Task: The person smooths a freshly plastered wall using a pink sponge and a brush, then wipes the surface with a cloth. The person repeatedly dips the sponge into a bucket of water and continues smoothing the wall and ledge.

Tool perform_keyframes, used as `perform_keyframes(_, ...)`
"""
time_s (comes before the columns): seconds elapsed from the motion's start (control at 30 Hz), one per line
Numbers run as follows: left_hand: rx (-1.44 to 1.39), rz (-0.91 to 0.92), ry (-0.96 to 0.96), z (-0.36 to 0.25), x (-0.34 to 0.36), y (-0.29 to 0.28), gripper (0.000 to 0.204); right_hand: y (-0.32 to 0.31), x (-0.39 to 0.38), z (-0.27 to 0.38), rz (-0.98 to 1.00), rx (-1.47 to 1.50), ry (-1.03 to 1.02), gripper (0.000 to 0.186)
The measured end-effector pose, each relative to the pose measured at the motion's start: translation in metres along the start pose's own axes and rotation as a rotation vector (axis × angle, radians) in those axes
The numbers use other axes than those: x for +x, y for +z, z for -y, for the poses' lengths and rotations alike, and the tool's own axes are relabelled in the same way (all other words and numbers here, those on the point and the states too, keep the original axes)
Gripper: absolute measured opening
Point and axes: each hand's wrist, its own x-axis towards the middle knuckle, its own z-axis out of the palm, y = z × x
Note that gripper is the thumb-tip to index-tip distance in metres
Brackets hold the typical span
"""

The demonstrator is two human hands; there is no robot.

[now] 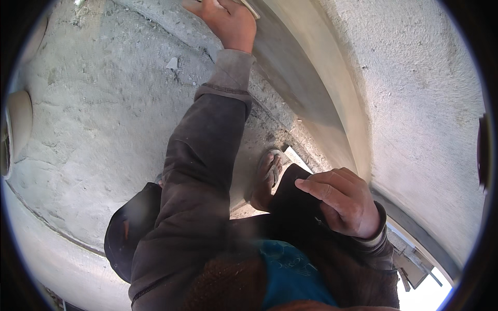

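My left arm, in a dark brown sleeve, stretches to the top of the view. There my left hand (231,26) is closed against the darker, smooth plaster band (306,78). Beside its knuckles shows the pale straight edge of a flat tool (251,8); the rest is cut off or hidden, so its kind cannot be made out. Lower right, my right hand (345,202) lies over my dark trouser knee (293,192), its fingers loosely bent and stretched forward. Nothing is visible in it. My sandalled foot (271,168) stands just beyond that knee.
Rough grey cement (104,114) spreads across the left, with a small pale chip (172,63) on it. A curved plastered ridge (347,103) borders the pale rough wall (425,103) on the right. A round pale rim (18,129) sits at the far left. Boards (415,262) lie lower right.
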Motion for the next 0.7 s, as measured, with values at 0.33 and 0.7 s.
perform_keyframes(0.33,-0.217,0.056,-0.196,-0.007,-0.023,0.006,0.067,0.000,-0.008,0.012,0.026,-0.004,0.017,0.050)
perform_keyframes(0.7,-0.026,-0.109,0.079,0.015,0.019,0.011,0.065,-0.004,0.002,0.014,0.049,-0.005,0.005,0.062)
